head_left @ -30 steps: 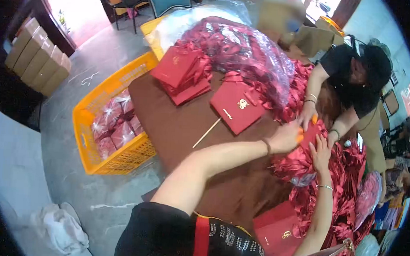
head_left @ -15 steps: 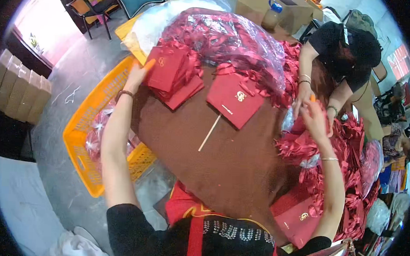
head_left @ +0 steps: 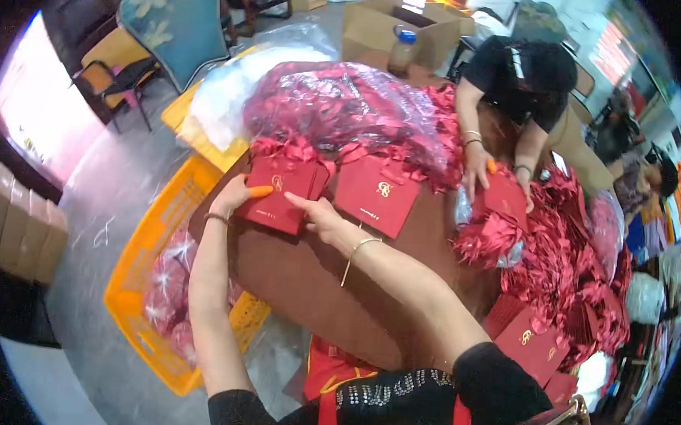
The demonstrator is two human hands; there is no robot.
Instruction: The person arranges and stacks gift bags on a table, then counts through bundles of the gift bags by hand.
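A stack of red paper gift bags [head_left: 279, 211] with gold lettering and ribbon handles lies on the brown table. My left hand [head_left: 234, 195] grips the stack's left edge, an orange cover on one digit lying over the top bag. From the right, my right hand [head_left: 321, 218] closes on the same stack, its index finger stretched across the front and the other fingers curled by the edge. Beside it, another red gift bag [head_left: 378, 193] lies flat, touched by neither hand. The undersides of my fingers are hidden.
A plastic-wrapped heap of red ribboned bags [head_left: 346, 105] lies behind. Across the brown table [head_left: 298, 287], a co-worker [head_left: 517, 83] handles red bags. More red bags [head_left: 530, 342] are piled at right. An orange crate [head_left: 141, 271] stands at left.
My right hand has come from the co-worker's side over to the left stack. The stack now sits squarer between both hands. My view has shifted; the thin stick no longer shows clearly.
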